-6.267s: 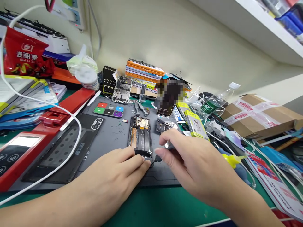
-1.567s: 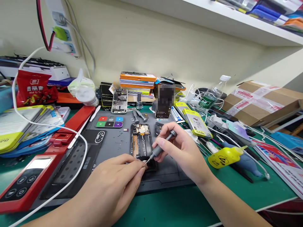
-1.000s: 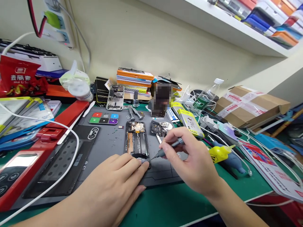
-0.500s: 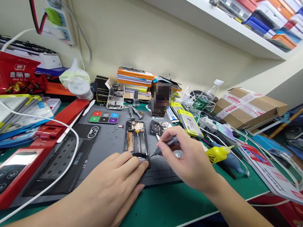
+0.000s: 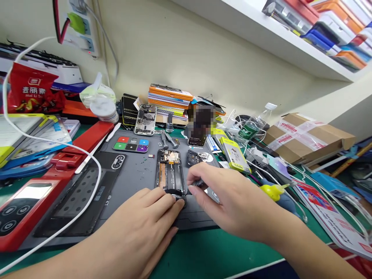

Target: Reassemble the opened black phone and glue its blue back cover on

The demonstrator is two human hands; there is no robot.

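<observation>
An opened phone [image 5: 171, 170] lies on the grey mat with its battery and circuit board exposed. My left hand [image 5: 148, 217] is closed over the phone's lower end, its fingers pressed together and covering that part. In the closed fingers of my right hand [image 5: 223, 193] is a slim dark screwdriver [image 5: 199, 183], mostly hidden by the hand. Its tip points at the phone's lower right edge, close to my left fingertips; whether it touches is hard to see. A detached black back cover [image 5: 78, 193] rests left of the phone, and a black phone part [image 5: 193, 158] lies to its right.
On the mat [image 5: 136, 170] are a coloured screw tray [image 5: 131, 144] and two grey screwdrivers [image 5: 170, 140]. A red device [image 5: 31, 201] and white cable [image 5: 99, 174] flank the left. Yellow boxes [image 5: 235, 155], a bottle [image 5: 252, 124] and a carton [image 5: 308, 135] stand right.
The view has shifted slightly, so the scene sits further right. My right hand has tilted over the screwdriver, hiding more of its handle. My left hand stays on the phone's lower end.
</observation>
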